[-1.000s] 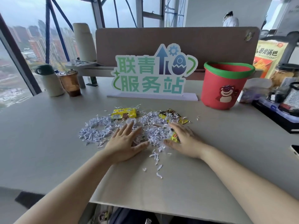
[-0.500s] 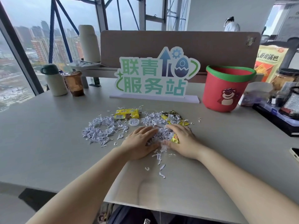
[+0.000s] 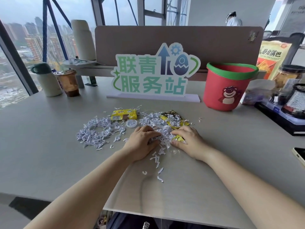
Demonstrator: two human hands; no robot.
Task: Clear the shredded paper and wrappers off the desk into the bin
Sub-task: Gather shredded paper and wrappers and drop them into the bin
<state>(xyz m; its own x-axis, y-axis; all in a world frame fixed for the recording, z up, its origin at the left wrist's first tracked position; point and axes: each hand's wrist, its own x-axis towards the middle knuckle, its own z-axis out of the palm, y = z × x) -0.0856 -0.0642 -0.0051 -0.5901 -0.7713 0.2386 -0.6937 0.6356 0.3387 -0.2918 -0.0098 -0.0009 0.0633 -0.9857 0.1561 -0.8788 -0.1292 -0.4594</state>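
**Progress.** Early stage: gathering, with no transfer yet evident. Bin [image 3: 227, 90] location: upright at the far right of the surface [image 3: 49, 146], well apart from the waste. Bin interior: hidden from this angle, contents impossible to confirm.

**Remaining to clear, as judged from the layout:**
- Shreds [image 3: 99, 133]: spread across the middle of the surface in two patches. Loose ring on the left, denser heap between the hands, thin trail of strays toward the near edge.
- Yellow wrapper [image 3: 123, 114]: flat, just behind the ring.
- Torn wrapper [image 3: 175, 120]: behind the right hand, touching the heap, partly covered by shreds.
- Small wrapper [image 3: 179, 138]: under the right fingers.
- Clear cap [image 3: 131, 123]: between the two patches, beside the yellow wrapper.

Likely need for several scoops; only the centre heap addressed at present.

**Left hand** [image 3: 142, 142]. Palm down, fingers curled inward against the left flank of the heap. Grip about half closed, cupped on shreds.

**Right hand** [image 3: 189, 141]. Mirrored pose on the right flank. Fingers and thumb bent round shreds, small wrapper pinned beneath. Grip about half closed.

**Arms.** Both forearms bare, extended from the near edge and converging on the heap. Heap apparently resting on the surface; no sign of lift.
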